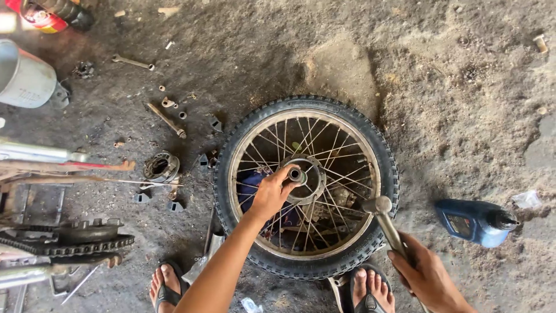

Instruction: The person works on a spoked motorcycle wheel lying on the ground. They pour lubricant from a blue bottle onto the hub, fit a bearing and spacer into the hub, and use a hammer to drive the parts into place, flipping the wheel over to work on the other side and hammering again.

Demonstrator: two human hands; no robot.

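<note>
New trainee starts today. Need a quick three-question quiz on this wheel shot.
1. True or false: the left hand rests at the hub of the spoked wheel.
2. What does the right hand grip?
A a hammer
B a wrench
C a chain
3. Fill in: the blue bottle lies on the ground to the ____ of the wheel.

Key:
1. True
2. A, the hammer; its head is over the spokes
3. right
</note>
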